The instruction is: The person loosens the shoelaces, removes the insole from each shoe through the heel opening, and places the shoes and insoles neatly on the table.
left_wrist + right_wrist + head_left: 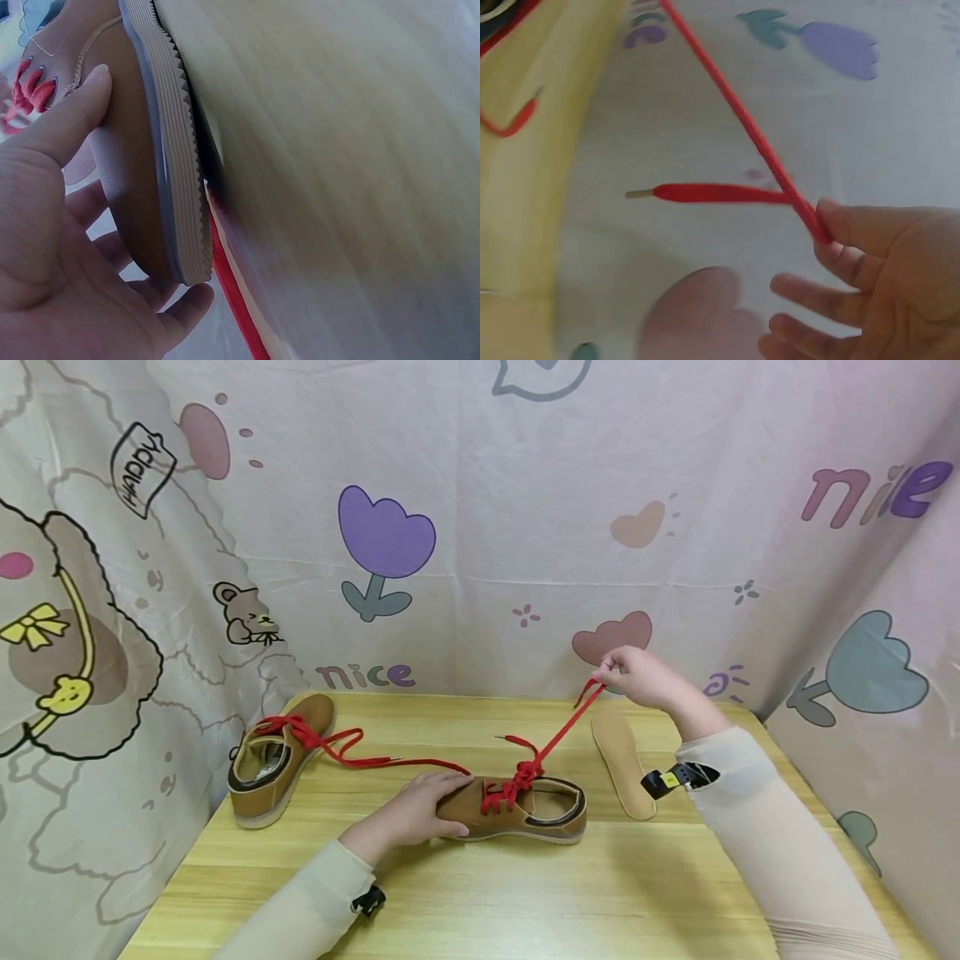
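A brown shoe (pixel 465 806) with red laces stands on the table, its toe pointing left. My left hand (pixel 401 814) holds it by the toe, thumb on the near side and fingers round the far side. In the left wrist view the ridged sole (pixel 176 150) shows beside the fingers. Up and to the right of the shoe, my right hand (pixel 645 681) pinches a red shoelace (pixel 570 722) between thumb and forefinger. That lace is pulled taut from the knotted laces (pixel 528 771), its tipped end (pixel 705 193) hanging free. The other lace end (pixel 520 741) lies loose behind the shoe.
A second brown shoe (pixel 258 797) stands at the table's left side, its red lace (pixel 360 762) trailing right behind the first shoe. A tan insole (pixel 622 760) lies at the right, under my right forearm. Printed cloth (pixel 480 635) hangs behind the wooden table (pixel 510 902).
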Demonstrator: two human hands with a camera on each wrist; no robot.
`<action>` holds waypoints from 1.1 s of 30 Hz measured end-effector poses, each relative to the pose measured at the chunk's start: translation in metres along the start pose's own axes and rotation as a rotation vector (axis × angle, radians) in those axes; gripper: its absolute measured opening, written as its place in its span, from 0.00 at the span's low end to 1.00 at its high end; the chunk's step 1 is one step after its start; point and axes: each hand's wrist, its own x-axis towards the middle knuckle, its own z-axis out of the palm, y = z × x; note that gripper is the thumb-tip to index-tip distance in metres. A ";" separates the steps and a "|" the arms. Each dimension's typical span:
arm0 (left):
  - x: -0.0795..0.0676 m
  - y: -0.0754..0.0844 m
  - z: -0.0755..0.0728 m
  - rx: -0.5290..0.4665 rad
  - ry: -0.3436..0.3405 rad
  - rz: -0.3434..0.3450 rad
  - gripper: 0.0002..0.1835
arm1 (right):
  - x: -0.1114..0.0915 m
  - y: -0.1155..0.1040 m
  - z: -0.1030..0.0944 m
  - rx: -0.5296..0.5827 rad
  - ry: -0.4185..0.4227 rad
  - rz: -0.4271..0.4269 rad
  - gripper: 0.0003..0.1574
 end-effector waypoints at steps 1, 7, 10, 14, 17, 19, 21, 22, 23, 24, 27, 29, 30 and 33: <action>0.000 0.000 0.000 0.002 0.001 0.000 0.44 | 0.000 0.005 0.003 -0.005 -0.007 0.014 0.15; 0.000 -0.001 0.000 0.005 -0.002 0.009 0.44 | -0.001 0.020 0.028 -0.081 -0.048 0.051 0.12; 0.000 -0.001 0.000 0.004 -0.001 0.007 0.44 | -0.002 0.015 0.037 -0.112 -0.066 0.042 0.10; 0.000 -0.001 0.000 0.003 0.000 0.007 0.44 | -0.005 0.004 0.047 -0.126 -0.078 0.011 0.08; 0.000 -0.001 0.000 0.000 -0.001 0.010 0.44 | -0.008 -0.004 0.053 -0.127 -0.083 -0.019 0.06; 0.000 -0.001 0.000 0.003 -0.003 0.011 0.44 | -0.009 -0.010 0.056 -0.133 -0.083 -0.044 0.05; 0.000 -0.001 0.000 0.007 -0.003 0.011 0.44 | -0.011 -0.016 0.060 -0.155 -0.078 -0.079 0.04; 0.000 -0.001 0.000 0.010 -0.003 0.011 0.44 | -0.012 -0.019 0.062 -0.165 -0.075 -0.104 0.04; 0.000 -0.001 0.000 0.012 -0.004 0.011 0.44 | -0.012 -0.022 0.063 -0.181 -0.072 -0.129 0.03; 0.000 -0.001 0.000 0.013 -0.003 0.010 0.44 | -0.013 -0.025 0.065 -0.189 -0.074 -0.146 0.03; 0.000 0.000 0.000 0.014 0.000 0.012 0.44 | -0.016 -0.035 0.070 -0.199 -0.098 -0.184 0.02; 0.000 0.000 0.000 0.014 0.001 0.015 0.44 | -0.017 -0.041 0.073 -0.204 -0.123 -0.194 0.02; 0.000 0.000 0.000 0.016 0.002 0.016 0.44 | -0.018 -0.043 0.074 -0.202 -0.135 -0.201 0.02; 0.000 0.000 0.000 0.022 0.006 0.021 0.44 | -0.018 -0.050 0.078 -0.203 -0.155 -0.254 0.02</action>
